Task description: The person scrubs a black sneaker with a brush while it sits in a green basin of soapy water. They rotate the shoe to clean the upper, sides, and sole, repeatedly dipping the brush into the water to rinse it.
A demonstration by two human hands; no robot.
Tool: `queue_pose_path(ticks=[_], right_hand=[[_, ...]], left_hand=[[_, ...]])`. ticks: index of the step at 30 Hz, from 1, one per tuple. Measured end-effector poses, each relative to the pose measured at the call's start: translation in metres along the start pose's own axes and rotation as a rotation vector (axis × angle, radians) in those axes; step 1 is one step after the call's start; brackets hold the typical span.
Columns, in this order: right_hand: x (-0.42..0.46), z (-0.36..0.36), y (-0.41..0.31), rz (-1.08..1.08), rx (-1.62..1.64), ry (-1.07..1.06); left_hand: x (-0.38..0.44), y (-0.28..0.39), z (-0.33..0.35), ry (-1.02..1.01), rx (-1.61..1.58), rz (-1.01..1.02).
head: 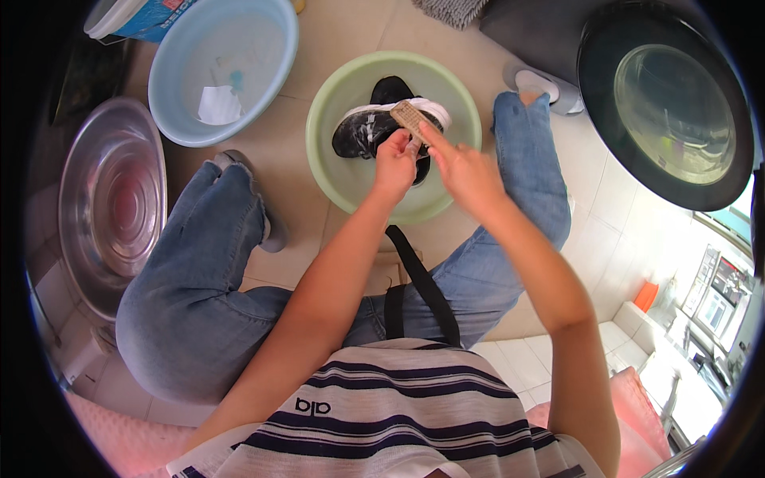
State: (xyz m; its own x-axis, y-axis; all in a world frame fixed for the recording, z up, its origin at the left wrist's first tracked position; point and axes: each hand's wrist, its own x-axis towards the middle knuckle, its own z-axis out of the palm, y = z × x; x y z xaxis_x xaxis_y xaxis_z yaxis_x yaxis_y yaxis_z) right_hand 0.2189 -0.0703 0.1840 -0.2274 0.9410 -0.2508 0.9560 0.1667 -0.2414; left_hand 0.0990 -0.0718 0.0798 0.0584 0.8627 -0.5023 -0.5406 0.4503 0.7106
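A round green basin [317, 143] stands on the floor before me, with a black shoe with a white sole [354, 134] and a second black shoe [391, 89] partly under it. My right hand [469, 173] grips a tan scrubbing brush [407, 116] from the right, a finger stretched along its back. Close beside it, my left hand [395, 164] is closed at the near shoe, below the brush; its thumb and fingers are pinched together. Exactly what the left fingers hold is partly hidden, but they seem to be on the shoe.
A light blue basin [170, 89] with a whitish piece in it stands at the upper left, near a blue and white bucket [140, 21]. A metal basin [72, 197] is at the far left, a large black basin [603, 107] at the right. My jeans-clad legs flank the green basin.
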Motion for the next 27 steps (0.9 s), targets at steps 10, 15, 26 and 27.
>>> queue_pose_path(ticks=[10,15,26,27], right_hand=[[0.025,0.001,0.007,-0.123,-0.007,-0.21],[0.052,-0.012,0.0,-0.085,-0.109,-0.346],[0.065,0.023,0.028,0.057,0.001,-0.077],[0.063,0.028,0.035,0.128,0.057,0.017]], left_hand=[[-0.006,-0.045,-0.019,-0.129,0.179,0.078],[-0.009,-0.042,-0.019,-0.143,0.249,-0.013],[-0.008,-0.052,-0.023,-0.078,0.217,0.016],[-0.009,-0.048,-0.022,-0.079,0.229,0.012]])
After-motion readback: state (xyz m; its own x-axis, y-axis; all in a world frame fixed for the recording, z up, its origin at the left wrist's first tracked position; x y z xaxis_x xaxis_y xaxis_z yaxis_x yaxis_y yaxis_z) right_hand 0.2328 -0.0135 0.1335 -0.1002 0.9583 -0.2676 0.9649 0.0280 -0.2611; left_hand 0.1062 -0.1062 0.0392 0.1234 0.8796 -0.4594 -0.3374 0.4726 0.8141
